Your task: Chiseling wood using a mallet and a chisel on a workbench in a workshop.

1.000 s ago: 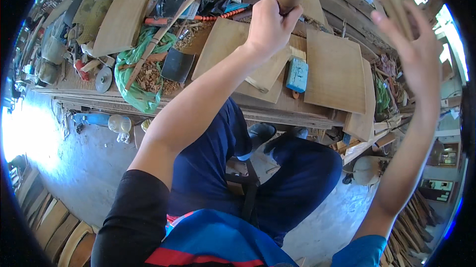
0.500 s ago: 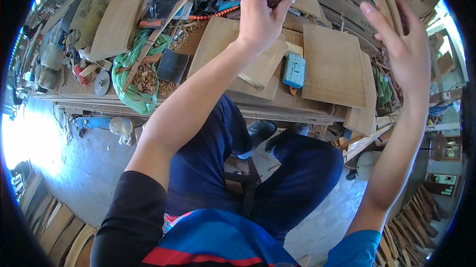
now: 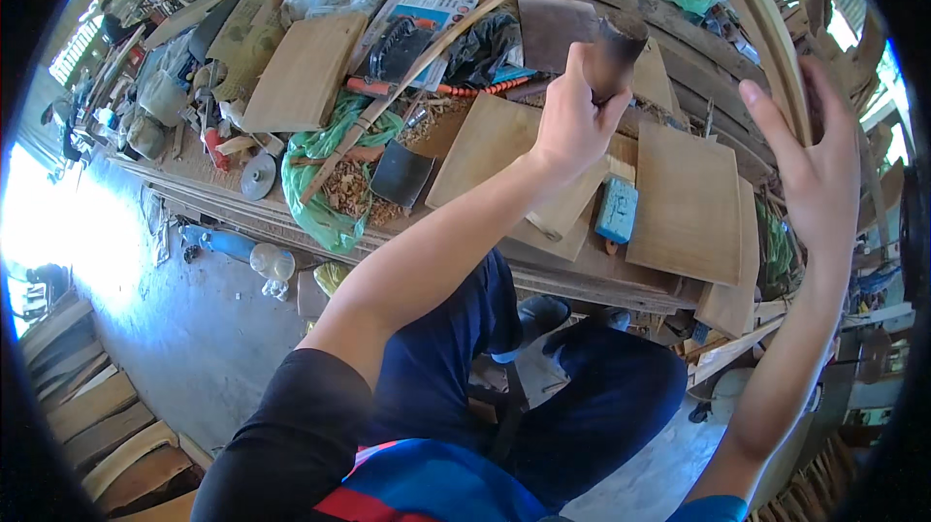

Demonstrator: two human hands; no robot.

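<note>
My left hand (image 3: 570, 129) is closed around a dark brown cylindrical piece (image 3: 621, 42), partly blurred, raised over the bench. My right hand (image 3: 819, 158) holds a long, curved wooden strip (image 3: 766, 27) between thumb and fingers, with the thumb stretched out along its near side. The strip runs up past the top edge of the picture. Below my left hand, thin flat wooden boards (image 3: 684, 207) lie on the workbench, with a light-blue block (image 3: 617, 210) between them. A small curved dark plate (image 3: 401, 174) lies left of my left forearm.
A green plastic bag (image 3: 320, 216) with wood shavings lies at the bench's front edge, a narrow wooden stick (image 3: 436, 56) across it. Farther left are a wooden board (image 3: 305, 71) and a grey disc (image 3: 258, 176). Cut wood pieces (image 3: 107, 425) stand on the floor at lower left.
The whole view has shifted, so the bench appears lower and farther right. Both hands keep their holds, and more of the dark piece's top now shows.
</note>
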